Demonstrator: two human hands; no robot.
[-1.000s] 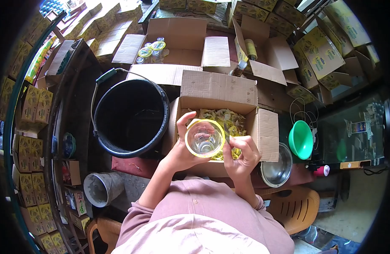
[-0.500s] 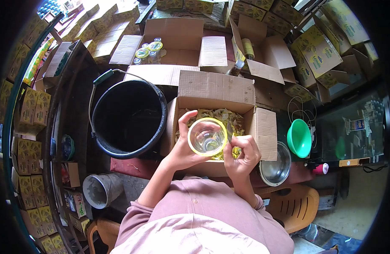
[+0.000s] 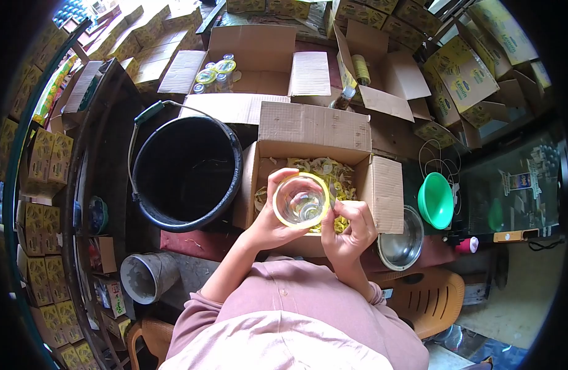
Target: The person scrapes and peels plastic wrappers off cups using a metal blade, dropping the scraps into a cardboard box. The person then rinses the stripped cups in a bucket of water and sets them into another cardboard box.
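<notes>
My left hand (image 3: 270,221) is wrapped round a clear jar (image 3: 302,202) with a yellow rim, its open mouth tilted up toward me. Pinched in my right hand (image 3: 350,231) is a small knife (image 3: 332,193), its thin grey blade standing against the right side of the rim. Most of the handle is hidden by my fingers. Both hands are above an open cardboard box (image 3: 315,127) that holds yellow and whitish scraps (image 3: 339,172).
A black bucket (image 3: 147,213) stands left of the box, with a grey bucket (image 3: 149,277) below. To the right are a metal bowl (image 3: 413,246) and a green bowl (image 3: 436,201). Behind, another carton (image 3: 253,43) holds several jars (image 3: 221,77). An orange chair (image 3: 435,299) is at lower right.
The jar and both hands have shifted slightly left, and the jar's tilt has changed a little. The knife stays at the rim's right side.
</notes>
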